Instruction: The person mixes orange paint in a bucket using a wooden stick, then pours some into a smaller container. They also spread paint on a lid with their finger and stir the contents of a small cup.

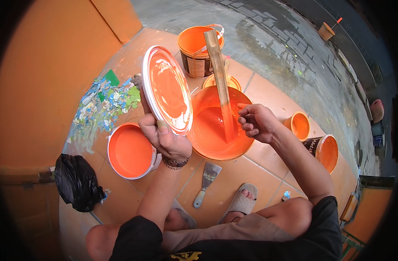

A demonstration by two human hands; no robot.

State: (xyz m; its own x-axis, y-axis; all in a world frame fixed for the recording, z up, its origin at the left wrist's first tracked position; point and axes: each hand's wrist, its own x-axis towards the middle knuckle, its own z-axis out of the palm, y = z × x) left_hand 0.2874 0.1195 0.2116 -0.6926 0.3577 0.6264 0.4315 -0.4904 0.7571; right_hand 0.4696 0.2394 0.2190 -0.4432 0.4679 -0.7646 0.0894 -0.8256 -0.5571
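Observation:
My left hand (166, 139) grips a white-rimmed round lid (166, 87) smeared with wet orange paint, tilted nearly upright. My right hand (255, 122) is at the right rim of a large bucket (201, 148) of orange paint, fingers curled, with orange on a fingertip; what they hold, if anything, is unclear. A flat wooden stick (216, 56) stands slanted in that bucket, its lower part coated orange. A smaller white-rimmed bucket (129, 150) of orange paint sits left below my left hand. A putty knife (205, 185) lies on the tiles below the large bucket.
Behind are an orange bucket (192, 41) and a lid (231, 84). Two containers (300, 126) (327, 154) stand right. Left are an orange wall (55, 78), paint flakes (96, 102) and a black bag (77, 182). Concrete ground (277, 48) lies beyond the tiles, with a small pot (326, 31).

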